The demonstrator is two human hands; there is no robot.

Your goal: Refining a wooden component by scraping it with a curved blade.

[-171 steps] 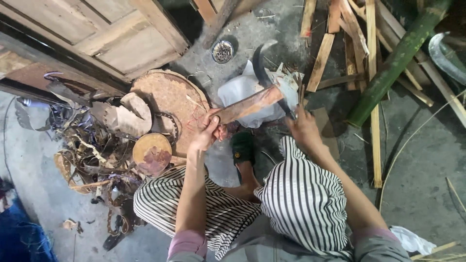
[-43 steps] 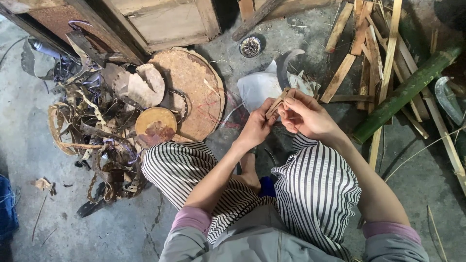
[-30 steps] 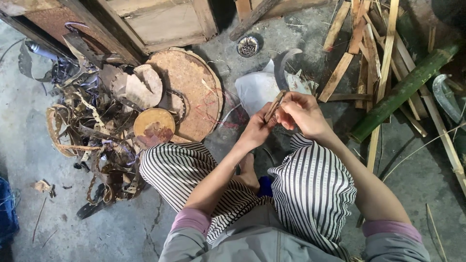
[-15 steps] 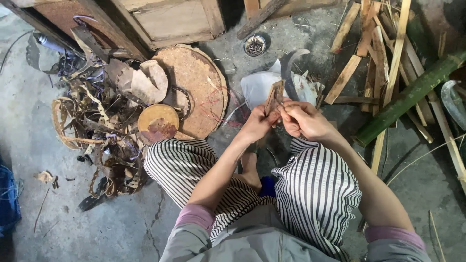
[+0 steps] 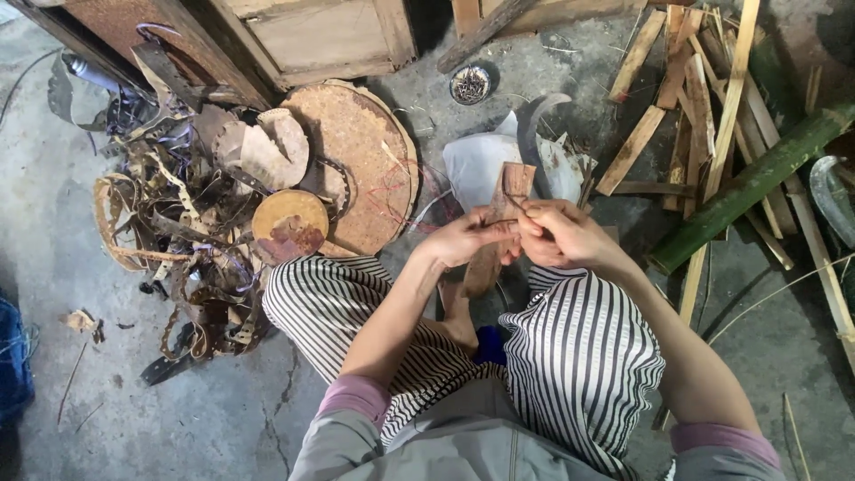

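I sit on the floor in striped trousers. My left hand and my right hand meet in front of my knees, both closed on a flat brown strip of bark that stands nearly upright between them. The strip's top end pokes up above my fingers, and its lower end drops toward my bare foot. A thin dark strand loops over the strip near my right fingers. Right behind the strip lies a white plastic bag.
Round brown bark discs lie at centre left beside a heap of curled bark scraps. A green bamboo pole and several split wooden slats lie at right. A curved blade rests behind the bag. Wooden panels stand beyond.
Earlier my hands were apart, gripping a longer wooden piece held out over the bag. They have since come together close to my knees, and the strip has turned more upright.
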